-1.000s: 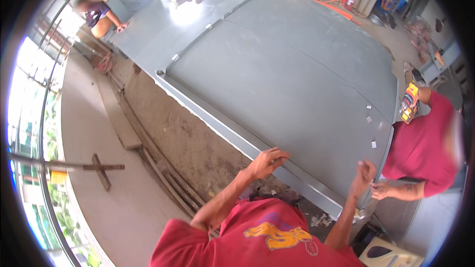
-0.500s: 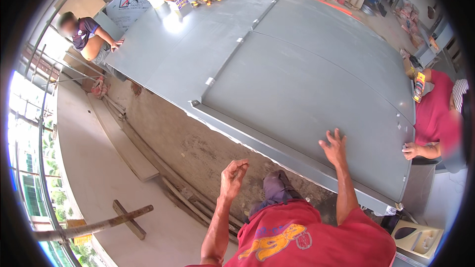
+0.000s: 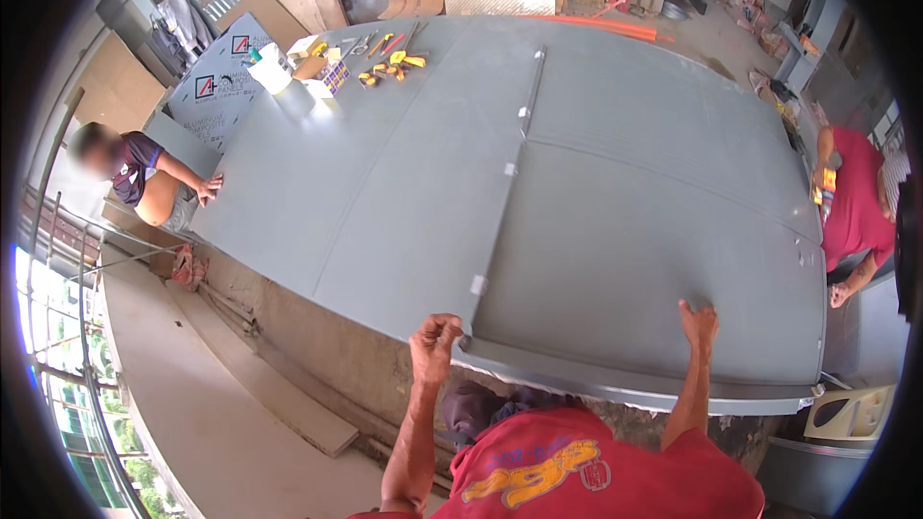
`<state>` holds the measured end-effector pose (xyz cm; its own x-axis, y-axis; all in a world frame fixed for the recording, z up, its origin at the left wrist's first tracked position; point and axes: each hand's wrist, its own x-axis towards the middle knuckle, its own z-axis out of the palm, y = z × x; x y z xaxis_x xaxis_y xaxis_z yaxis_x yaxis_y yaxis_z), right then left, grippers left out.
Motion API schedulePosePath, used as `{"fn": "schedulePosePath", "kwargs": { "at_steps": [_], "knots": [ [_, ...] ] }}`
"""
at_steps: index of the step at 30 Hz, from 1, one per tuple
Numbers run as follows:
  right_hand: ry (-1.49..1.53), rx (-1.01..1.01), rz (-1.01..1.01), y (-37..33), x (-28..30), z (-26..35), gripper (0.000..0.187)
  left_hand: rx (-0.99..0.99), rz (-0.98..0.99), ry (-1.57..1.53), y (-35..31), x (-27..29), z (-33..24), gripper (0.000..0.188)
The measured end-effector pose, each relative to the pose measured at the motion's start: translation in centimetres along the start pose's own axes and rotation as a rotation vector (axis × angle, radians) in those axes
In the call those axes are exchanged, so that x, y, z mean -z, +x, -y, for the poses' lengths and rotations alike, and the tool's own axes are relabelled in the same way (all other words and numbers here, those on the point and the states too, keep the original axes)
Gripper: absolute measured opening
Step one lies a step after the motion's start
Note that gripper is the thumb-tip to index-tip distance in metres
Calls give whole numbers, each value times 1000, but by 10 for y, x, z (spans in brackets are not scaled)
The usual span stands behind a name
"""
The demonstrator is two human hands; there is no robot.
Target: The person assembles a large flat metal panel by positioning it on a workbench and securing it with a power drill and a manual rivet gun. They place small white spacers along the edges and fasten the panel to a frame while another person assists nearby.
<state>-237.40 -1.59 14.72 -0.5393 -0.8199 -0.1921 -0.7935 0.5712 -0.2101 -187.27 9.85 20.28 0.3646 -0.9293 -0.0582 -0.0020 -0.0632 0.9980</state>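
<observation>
A large grey sheet panel [image 3: 615, 250] lies flat in front of me, with a folded rim along its near edge. A raised grey strip [image 3: 492, 240] crosses it, bearing white patches. My left hand [image 3: 436, 351] is closed in a pinch beside the strip's near end; whatever its fingers hold, if anything, is too small to make out. Farther right, my right hand [image 3: 700, 325] is over the panel's near part, index finger stretched out and thumb side partly hidden. Nothing shows in it. Whether it touches the surface is hard to tell.
A co-worker in a dark shirt [image 3: 142, 154] has a hand on the panel's left edge. Another in red [image 3: 854, 187] stands at the right edge near a yellow tool [image 3: 824, 185]. Yellow hand tools [image 3: 394, 67] and a white tub [image 3: 271, 75] lie at the far left.
My view has turned, so the panel sits differently in it. My left hand has come up to the strip's near end. My right hand's fingers are less spread.
</observation>
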Motion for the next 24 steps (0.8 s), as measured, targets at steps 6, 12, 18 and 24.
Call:
{"fn": "schedulePosePath", "kwargs": {
  "at_steps": [6, 12, 18, 24],
  "knots": [
    [438, 138, -118, -62, 0, 114, 74, -7, -18, 356, 171, 105, 40, 19],
    [550, 631, -194, -158, -53, 367, 80, -378, 102, 420, 402, 194, 51, 18],
    [159, 613, 107, -228, -154, 602, 77, -460, 89, 504, 619, 235, 24, 18],
    [-119, 472, 10, -234, -191, 650, 64, -763, -100, 801, 790, 276, -15, 26]
  ]
}}
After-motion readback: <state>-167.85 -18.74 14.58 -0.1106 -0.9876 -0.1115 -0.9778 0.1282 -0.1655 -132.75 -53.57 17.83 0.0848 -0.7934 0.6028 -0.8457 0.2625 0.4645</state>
